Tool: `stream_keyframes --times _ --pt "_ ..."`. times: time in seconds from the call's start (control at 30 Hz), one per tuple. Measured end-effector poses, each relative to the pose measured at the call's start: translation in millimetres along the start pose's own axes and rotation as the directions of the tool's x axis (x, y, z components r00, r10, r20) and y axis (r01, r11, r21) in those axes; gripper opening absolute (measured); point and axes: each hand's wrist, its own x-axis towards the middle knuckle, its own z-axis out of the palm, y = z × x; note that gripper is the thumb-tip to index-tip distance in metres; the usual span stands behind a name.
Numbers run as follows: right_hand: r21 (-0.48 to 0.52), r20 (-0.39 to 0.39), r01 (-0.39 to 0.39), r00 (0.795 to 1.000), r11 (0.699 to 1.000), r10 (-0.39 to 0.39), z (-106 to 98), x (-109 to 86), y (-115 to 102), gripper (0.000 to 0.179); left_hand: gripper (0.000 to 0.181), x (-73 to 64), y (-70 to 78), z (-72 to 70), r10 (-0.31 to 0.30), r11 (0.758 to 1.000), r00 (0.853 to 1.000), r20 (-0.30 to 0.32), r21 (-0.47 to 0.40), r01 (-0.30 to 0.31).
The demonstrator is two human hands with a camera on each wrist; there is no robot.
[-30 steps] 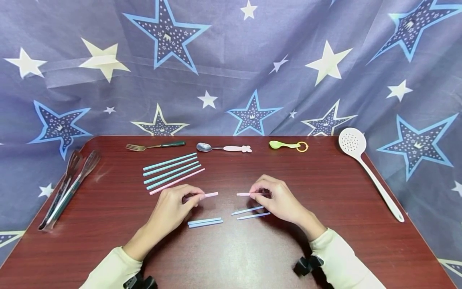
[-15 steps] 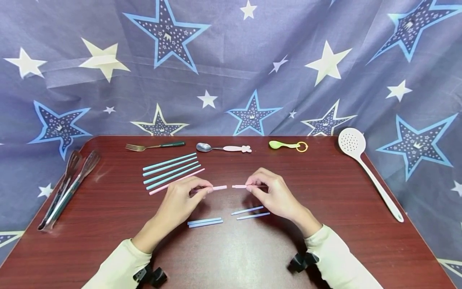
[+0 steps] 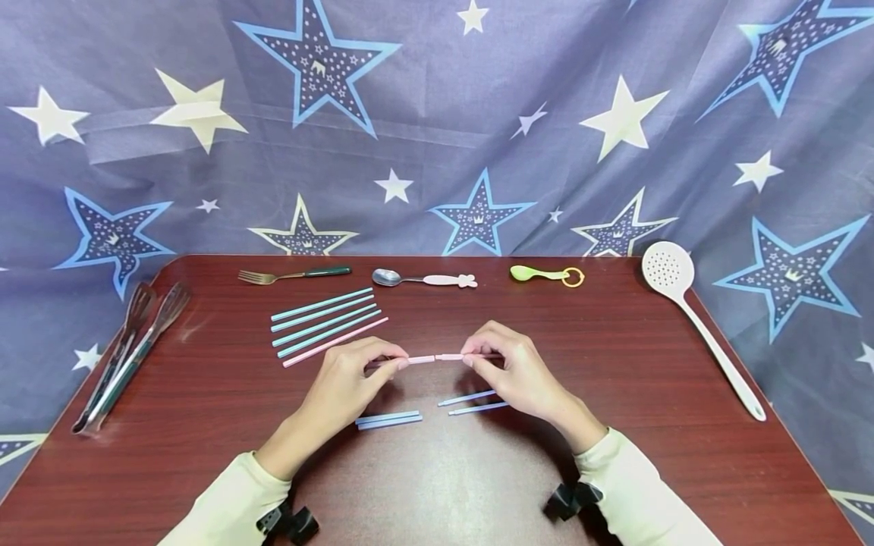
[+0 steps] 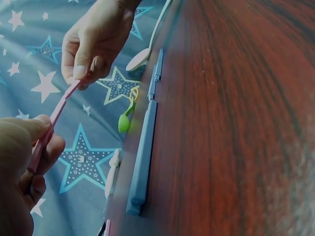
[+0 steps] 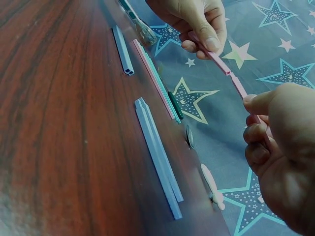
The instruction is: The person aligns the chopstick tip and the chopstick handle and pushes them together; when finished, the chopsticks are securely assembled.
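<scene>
Raised over the middle of the table, my left hand (image 3: 351, 383) pinches a short pink tube (image 3: 419, 359) between thumb and fingers. Its hollow end points right. My right hand (image 3: 519, 375) pinches another pink tube (image 3: 449, 357), whose narrower tip (image 5: 233, 77) is right at that hollow end. The two tubes lie nearly in line, their far ends partly covered by the hands. Below the hands, two short blue tubes (image 3: 389, 420) lie side by side on the left. Two more blue tubes (image 3: 470, 397) with stepped tips lie on the right.
Several teal sticks (image 3: 321, 305) and one long pink stick (image 3: 334, 343) lie behind my left hand. Along the back edge are a fork (image 3: 293, 276), a spoon (image 3: 423, 280) and a green spoon (image 3: 546, 274). Tongs (image 3: 133, 360) lie left, a white skimmer (image 3: 703, 330) right.
Both hands have come together and slightly away from me. The gap between the two pink tubes has closed until their ends meet. The blue tubes have stayed put.
</scene>
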Motion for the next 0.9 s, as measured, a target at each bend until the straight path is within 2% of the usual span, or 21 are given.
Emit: stream_keyframes --times 0.67,0.9 --pt "-0.007 0.016 0.006 1.0 1.0 -0.006 3.5 -1.4 -2.8 0.007 0.011 -0.4 4.2 1.4 0.002 1.0 1.0 0.022 -0.005 -0.002" --pt "-0.015 0.006 0.023 1.0 1.0 -0.023 5.4 -1.8 -1.5 0.009 0.008 -0.3 3.3 0.9 -0.02 1.0 0.999 0.044 -0.004 0.021"
